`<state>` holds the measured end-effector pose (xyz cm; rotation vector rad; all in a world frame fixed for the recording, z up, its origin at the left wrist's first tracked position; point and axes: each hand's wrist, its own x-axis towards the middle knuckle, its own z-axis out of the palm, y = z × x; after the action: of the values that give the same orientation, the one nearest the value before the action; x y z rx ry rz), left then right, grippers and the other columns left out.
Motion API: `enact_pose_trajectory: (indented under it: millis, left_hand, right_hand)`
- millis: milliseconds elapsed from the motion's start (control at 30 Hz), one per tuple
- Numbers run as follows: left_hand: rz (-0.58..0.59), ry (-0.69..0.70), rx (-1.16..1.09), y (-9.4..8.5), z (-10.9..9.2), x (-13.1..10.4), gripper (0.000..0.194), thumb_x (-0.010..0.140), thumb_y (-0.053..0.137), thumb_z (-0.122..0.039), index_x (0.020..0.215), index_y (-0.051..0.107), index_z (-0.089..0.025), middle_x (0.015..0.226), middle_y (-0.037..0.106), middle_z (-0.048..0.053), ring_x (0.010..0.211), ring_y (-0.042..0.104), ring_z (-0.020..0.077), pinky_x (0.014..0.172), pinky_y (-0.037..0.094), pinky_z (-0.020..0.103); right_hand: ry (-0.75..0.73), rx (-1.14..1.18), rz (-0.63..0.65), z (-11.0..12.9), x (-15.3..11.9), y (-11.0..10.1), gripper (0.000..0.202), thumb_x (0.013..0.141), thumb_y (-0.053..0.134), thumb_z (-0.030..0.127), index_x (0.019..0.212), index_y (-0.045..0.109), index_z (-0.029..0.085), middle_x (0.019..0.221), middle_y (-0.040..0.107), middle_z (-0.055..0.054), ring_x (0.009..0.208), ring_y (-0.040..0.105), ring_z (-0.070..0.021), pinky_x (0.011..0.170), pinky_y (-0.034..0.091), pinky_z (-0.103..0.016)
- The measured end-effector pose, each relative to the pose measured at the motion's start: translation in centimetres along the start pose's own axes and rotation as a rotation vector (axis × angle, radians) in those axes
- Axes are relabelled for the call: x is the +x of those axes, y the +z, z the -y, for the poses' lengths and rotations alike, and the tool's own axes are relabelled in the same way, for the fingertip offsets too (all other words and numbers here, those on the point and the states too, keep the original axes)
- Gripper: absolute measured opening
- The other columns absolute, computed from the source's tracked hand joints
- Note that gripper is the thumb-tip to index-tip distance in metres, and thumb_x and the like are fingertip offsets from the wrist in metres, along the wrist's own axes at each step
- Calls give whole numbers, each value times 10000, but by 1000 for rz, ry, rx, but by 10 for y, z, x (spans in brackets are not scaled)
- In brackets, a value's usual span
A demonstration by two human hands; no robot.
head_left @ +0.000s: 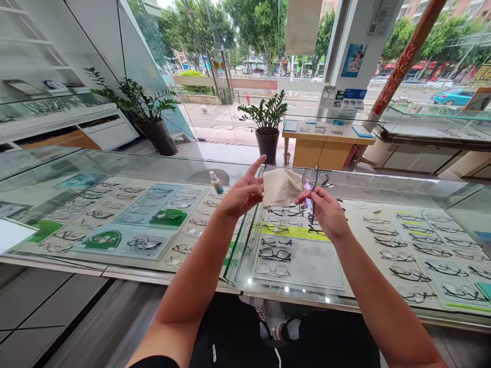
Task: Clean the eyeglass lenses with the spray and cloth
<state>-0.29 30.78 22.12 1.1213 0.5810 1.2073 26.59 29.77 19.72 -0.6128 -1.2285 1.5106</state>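
Left hand [243,195] pinches beige lens cloth [282,187] by its left edge, right hand [328,210] grips eyeglasses [309,179] by the frame, likely sparing the lenses, above glass display counter [268,286].

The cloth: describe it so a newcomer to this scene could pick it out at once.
Find the glass display counter crossing the view, then the left hand and right hand raised over its middle. Between them is the cloth, at the left hand and beside the eyeglasses the right hand holds. Unlike the thin frames below, it is opaque, plain beige fabric.
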Motion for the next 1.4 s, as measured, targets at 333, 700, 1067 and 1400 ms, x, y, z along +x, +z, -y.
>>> enact_pose_trajectory:
  millis: [333,700,1067,1400]
  left_hand:
    - [174,198,303,6,18,8,717,839,889,-192,1514,668,-287,1643,569,135,1346,663,264,1077,599,330]
    - [-37,214,348,29,21,6,479,745,973,-488,1080,810,-187,1082,777,93,890,705,190,800,560,287]
    - [-43,115,291,32,34,6,742,796,755,-849,1080,752,-163,870,732,64,699,656,170,645,503,285]
    - [18,85,395,40,34,3,537,905,775,-680,1080,690,-180,726,705,13,544,621,126,528,453,242]
  right_hand:
    - [29,30,172,18,-5,-3,231,967,770,464,922,743,239,982,739,-52,967,737,-245,925,577,-402]
    - [77,-33,283,9,-7,5,284,951,780,513,923,746,233,961,731,-65,934,698,-249,930,558,-415]
    - [79,-75,350,-3,-9,6,254,1035,693,471,960,717,230,1002,745,-59,980,716,-237,932,526,-390]
    - [62,-110,366,-4,-8,7,257,1027,701,477,944,710,234,965,739,-51,959,707,-241,906,517,-391]
